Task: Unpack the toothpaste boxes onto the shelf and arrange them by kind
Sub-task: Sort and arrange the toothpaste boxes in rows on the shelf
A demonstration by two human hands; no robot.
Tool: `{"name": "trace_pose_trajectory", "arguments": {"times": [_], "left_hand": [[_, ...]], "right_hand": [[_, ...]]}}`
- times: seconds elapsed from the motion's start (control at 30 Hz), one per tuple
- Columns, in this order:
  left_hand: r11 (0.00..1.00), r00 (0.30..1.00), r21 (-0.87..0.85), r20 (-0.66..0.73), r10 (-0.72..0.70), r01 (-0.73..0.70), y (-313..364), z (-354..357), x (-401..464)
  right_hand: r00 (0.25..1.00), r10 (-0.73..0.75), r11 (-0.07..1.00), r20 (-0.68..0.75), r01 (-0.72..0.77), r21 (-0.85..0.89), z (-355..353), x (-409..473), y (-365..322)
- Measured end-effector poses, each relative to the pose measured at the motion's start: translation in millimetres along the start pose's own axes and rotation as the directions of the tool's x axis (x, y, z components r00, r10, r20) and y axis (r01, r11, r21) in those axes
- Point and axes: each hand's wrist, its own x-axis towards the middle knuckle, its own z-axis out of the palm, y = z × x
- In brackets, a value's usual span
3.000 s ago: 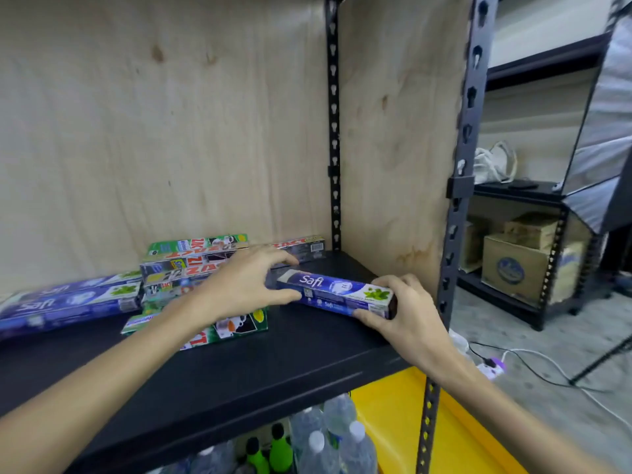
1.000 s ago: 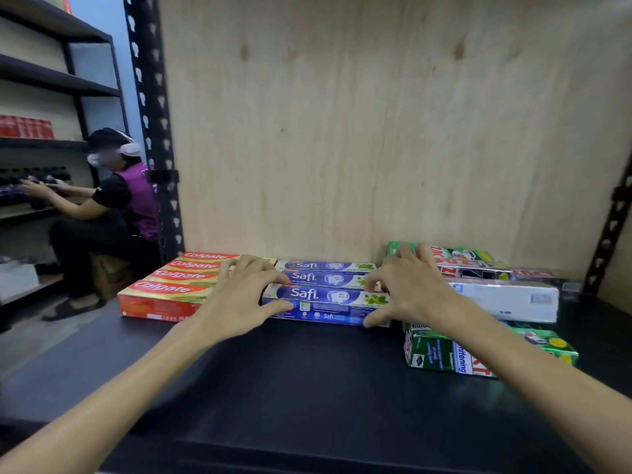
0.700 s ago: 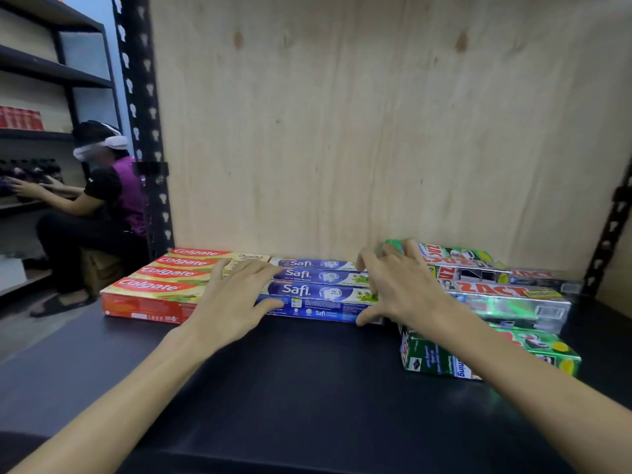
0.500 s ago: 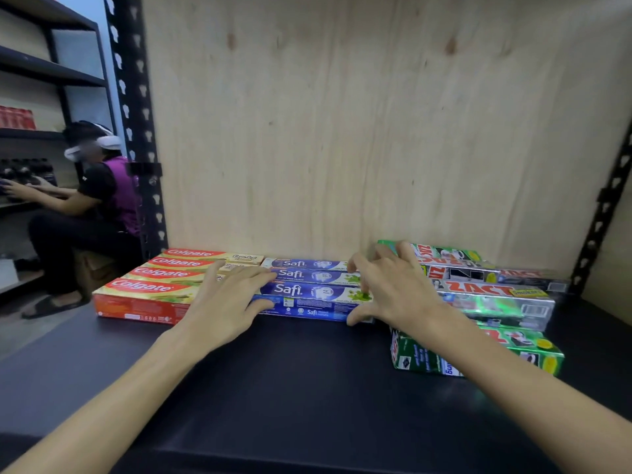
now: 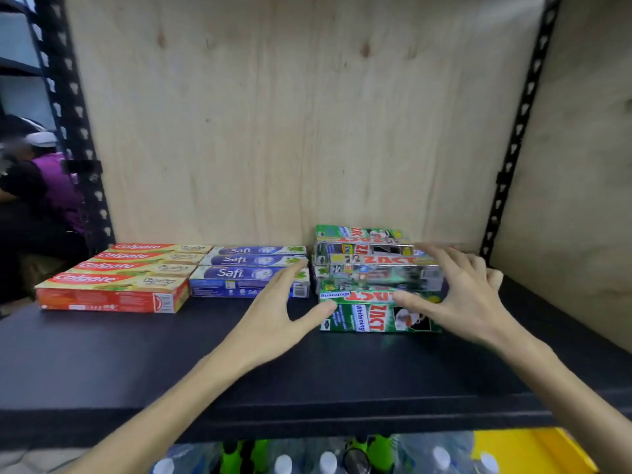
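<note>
Colgate boxes (image 5: pixel 116 278) & Safi boxes (image 5: pixel 251 270) lined up left of Zact pile (image 5: pixel 376 285); pile untidy. Left hand (image 5: pixel 277 319), right hand (image 5: pixel 468 299): fingers spread, approx. at pile ends.

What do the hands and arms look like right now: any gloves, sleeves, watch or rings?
Both the left hand and the right hand are bare: no gloves, and no rings or watch show. The forearms are uncovered right down to the bottom edge of the head view, so no sleeve is visible. The right hand is slightly motion-blurred, so small details there are uncertain.
</note>
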Motion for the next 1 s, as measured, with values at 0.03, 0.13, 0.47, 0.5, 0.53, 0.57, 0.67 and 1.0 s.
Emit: {"name": "trace_pose_trajectory", "arguments": {"times": [0.03, 0.13, 0.47, 0.5, 0.53, 0.57, 0.67, 1.0], "left_hand": [[0.998, 1.000, -0.060, 0.013, -0.027, 0.027, 9.4, 9.1, 3.2], [0.953, 0.990, -0.265, 0.038, -0.139, 0.144, 32.5, 33.6, 16.0], [0.826, 0.952, -0.491, 0.025, -0.304, 0.277, 68.8, 75.9, 27.1], [0.833, 0.953, -0.480, 0.024, -0.301, 0.275, 71.2, 79.8, 27.4], [0.841, 0.956, -0.469, 0.026, -0.291, 0.268, 74.2, 84.5, 27.4], [0.846, 0.958, -0.462, 0.034, -0.283, 0.267, 78.7, 89.9, 27.3], [0.857, 0.967, -0.451, 0.065, -0.248, 0.250, 94.2, 106.4, 29.4], [0.915, 0.973, -0.355, 0.189, -0.130, 0.191, 119.2, 147.6, 54.8]], "right_hand": [[0.998, 0.032, 0.999, 0.057, -0.033, 0.011, -0.4, -2.1, 9.1], [0.969, 0.061, 0.991, 0.240, -0.089, 0.104, -1.5, -6.0, 26.4], [0.963, -0.025, 0.949, 0.270, -0.063, 0.309, -7.6, -7.4, 61.7], [0.963, -0.021, 0.947, 0.267, -0.067, 0.315, -10.4, -9.0, 66.6], [0.965, -0.018, 0.945, 0.261, -0.069, 0.319, -12.9, -10.4, 72.0], [0.968, -0.019, 0.945, 0.252, -0.065, 0.319, -15.7, -11.7, 78.0], [0.972, -0.008, 0.951, 0.233, -0.065, 0.304, -25.0, -15.3, 98.1], [0.992, 0.069, 0.984, 0.109, -0.086, 0.157, -44.7, -15.3, 148.3]]}}
